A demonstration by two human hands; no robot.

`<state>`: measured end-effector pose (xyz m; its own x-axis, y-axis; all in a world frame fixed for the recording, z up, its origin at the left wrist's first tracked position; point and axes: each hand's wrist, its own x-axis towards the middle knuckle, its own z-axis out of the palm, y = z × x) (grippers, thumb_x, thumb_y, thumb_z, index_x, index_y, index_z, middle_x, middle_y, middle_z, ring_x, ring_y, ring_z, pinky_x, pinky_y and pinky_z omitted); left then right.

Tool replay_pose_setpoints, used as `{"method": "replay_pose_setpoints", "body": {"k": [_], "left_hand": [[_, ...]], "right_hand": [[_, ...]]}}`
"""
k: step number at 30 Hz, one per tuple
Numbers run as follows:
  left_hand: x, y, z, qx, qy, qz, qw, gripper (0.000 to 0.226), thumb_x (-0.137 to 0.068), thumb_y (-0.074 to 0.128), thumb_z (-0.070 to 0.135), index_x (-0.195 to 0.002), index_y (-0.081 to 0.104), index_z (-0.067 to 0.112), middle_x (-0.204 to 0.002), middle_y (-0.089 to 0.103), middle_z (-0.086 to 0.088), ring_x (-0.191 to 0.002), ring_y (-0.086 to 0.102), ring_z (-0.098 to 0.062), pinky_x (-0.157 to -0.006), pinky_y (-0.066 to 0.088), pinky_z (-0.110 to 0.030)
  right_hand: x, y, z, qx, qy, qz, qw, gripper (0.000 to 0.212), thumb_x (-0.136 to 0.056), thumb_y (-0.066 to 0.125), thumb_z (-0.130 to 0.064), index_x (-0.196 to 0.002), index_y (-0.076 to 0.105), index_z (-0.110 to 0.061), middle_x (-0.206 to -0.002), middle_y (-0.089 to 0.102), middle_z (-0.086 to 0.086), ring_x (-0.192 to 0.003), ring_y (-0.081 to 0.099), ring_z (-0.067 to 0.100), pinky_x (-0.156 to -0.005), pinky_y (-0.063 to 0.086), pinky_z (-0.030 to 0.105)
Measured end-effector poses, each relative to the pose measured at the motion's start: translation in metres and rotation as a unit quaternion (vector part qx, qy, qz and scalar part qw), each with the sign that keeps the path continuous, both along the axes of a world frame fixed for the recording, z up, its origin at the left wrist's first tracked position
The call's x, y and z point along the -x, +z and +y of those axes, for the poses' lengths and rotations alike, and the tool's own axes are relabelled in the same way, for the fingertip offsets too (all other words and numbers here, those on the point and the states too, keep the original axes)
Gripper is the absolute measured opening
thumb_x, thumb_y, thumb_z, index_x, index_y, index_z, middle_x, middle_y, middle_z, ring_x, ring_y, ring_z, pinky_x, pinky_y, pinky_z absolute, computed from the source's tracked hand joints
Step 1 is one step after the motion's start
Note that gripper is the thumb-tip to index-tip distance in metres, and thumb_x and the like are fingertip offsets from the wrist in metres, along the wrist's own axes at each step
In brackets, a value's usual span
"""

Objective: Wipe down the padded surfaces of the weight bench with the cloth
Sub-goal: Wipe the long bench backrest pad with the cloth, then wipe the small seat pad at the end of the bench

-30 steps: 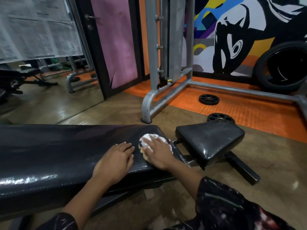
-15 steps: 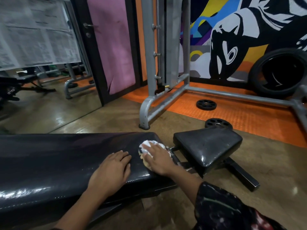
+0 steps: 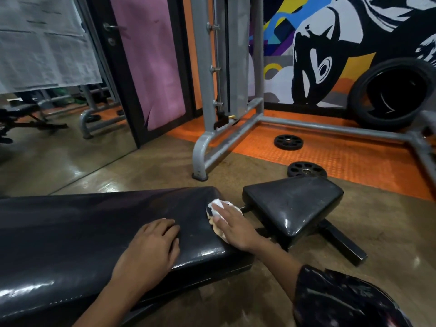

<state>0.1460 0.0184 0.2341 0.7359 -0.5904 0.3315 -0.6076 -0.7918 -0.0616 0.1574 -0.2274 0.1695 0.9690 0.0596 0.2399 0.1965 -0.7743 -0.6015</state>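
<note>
Left hand [image 3: 151, 246] lies flat, fingers relaxed, on the long black pad [image 3: 70, 232], holding nothing. Just right of it, the right hand [image 3: 232, 226] presses the cloth [image 3: 217, 205] under straight fingers at the pad's end corner, white crumpled folds showing beyond the fingertips. The smaller seat pad [image 3: 292, 204] sits beside it.

Left hand [image 3: 151, 249] flat, palm down; right hand [image 3: 232, 228] likewise, fingers [image 3: 220, 214] extended.
</note>
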Motion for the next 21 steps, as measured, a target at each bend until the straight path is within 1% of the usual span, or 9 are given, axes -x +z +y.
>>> {"method": "replay_pose_setpoints", "body": {"k": [2,4,7,10,12,14,16,18,21], "left_hand": [[-0.002,-0.001,-0.003,-0.009,-0.002,-0.015,1.000,0.041,-0.081,0.040,0.033,-0.100,0.071,0.014,-0.104,0.068,-0.003,-0.096,0.064,-0.023,-0.081,0.053,-0.037],[-0.004,0.003,-0.013,-0.035,0.012,-0.026,0.999,0.035,-0.076,0.040,0.031,-0.087,0.069,0.014,-0.092,0.067,-0.004,-0.081,0.063,-0.025,-0.069,0.052,-0.037],[-0.011,0.005,-0.046,-0.051,0.024,-0.007,0.998,0.025,-0.072,0.041,0.030,-0.080,0.063,0.019,-0.083,0.062,0.000,-0.075,0.059,-0.023,-0.063,0.048,-0.036],[-0.019,-0.003,-0.094,-0.020,0.000,0.024,1.000,0.016,-0.075,0.054,0.029,-0.087,0.063,0.023,-0.089,0.061,0.003,-0.084,0.059,-0.020,-0.068,0.048,-0.034],[-0.022,-0.010,-0.125,0.015,-0.015,0.056,0.998,0.019,-0.082,0.057,0.026,-0.099,0.064,0.022,-0.101,0.061,0.003,-0.095,0.057,-0.019,-0.075,0.046,-0.033],[-0.027,-0.015,-0.154,0.041,-0.021,0.082,0.996,0.027,-0.091,0.049,0.023,-0.114,0.060,0.019,-0.115,0.056,0.002,-0.106,0.051,-0.018,-0.082,0.042,-0.030],[-0.031,-0.021,-0.179,0.067,-0.018,0.104,0.992,0.029,-0.094,0.043,0.019,-0.119,0.057,0.017,-0.121,0.053,0.001,-0.108,0.047,-0.017,-0.084,0.040,-0.029],[-0.036,-0.028,-0.199,0.084,-0.026,0.130,0.988,0.029,-0.093,0.043,0.013,-0.119,0.056,0.017,-0.121,0.052,-0.001,-0.108,0.046,-0.016,-0.084,0.040,-0.028],[-0.044,-0.039,-0.219,0.068,-0.039,0.146,0.986,0.034,-0.090,0.045,0.013,-0.122,0.055,0.020,-0.123,0.053,0.000,-0.113,0.045,-0.017,-0.092,0.038,-0.030]], "right_hand": [[0.027,-0.019,-0.018,-0.038,0.028,-0.038,0.998,0.044,-0.102,0.036,-0.037,-0.145,0.036,-0.029,-0.153,0.029,-0.011,-0.142,0.018,-0.002,-0.115,0.008,0.013],[0.038,-0.030,-0.032,-0.119,0.015,0.002,0.993,0.042,-0.101,0.039,-0.039,-0.143,0.037,-0.037,-0.150,0.031,-0.018,-0.138,0.024,-0.010,-0.112,0.018,0.010],[0.008,-0.031,-0.033,-0.245,-0.048,0.087,0.964,0.039,-0.100,0.044,-0.031,-0.139,0.046,-0.029,-0.140,0.049,-0.008,-0.124,0.049,0.000,-0.092,0.037,0.006],[-0.013,-0.029,-0.027,-0.219,-0.076,0.113,0.966,0.042,-0.099,0.041,-0.036,-0.140,0.046,-0.026,-0.141,0.051,-0.001,-0.130,0.048,0.016,-0.104,0.038,0.024],[0.006,-0.033,-0.035,-0.193,-0.063,0.083,0.976,0.041,-0.099,0.042,-0.033,-0.139,0.048,-0.024,-0.138,0.053,-0.003,-0.128,0.049,0.011,-0.106,0.036,0.022],[0.034,-0.036,-0.050,-0.203,-0.040,0.074,0.976,0.036,-0.099,0.044,-0.032,-0.134,0.053,-0.028,-0.121,0.062,-0.010,-0.112,0.056,0.001,-0.097,0.041,0.017],[0.055,-0.039,-0.066,-0.207,-0.015,0.100,0.973,0.028,-0.097,0.046,-0.037,-0.121,0.060,-0.033,-0.099,0.068,-0.013,-0.094,0.061,-0.003,-0.087,0.047,0.021],[0.065,-0.037,-0.084,-0.207,-0.004,0.114,0.972,0.026,-0.093,0.049,-0.041,-0.108,0.065,-0.027,-0.090,0.070,-0.007,-0.087,0.062,-0.001,-0.083,0.049,0.026],[0.068,-0.018,-0.116,-0.285,-0.017,0.104,0.953,0.025,-0.091,0.051,-0.033,-0.092,0.064,-0.012,-0.075,0.063,-0.006,-0.071,0.058,0.001,-0.068,0.046,0.021]]}}
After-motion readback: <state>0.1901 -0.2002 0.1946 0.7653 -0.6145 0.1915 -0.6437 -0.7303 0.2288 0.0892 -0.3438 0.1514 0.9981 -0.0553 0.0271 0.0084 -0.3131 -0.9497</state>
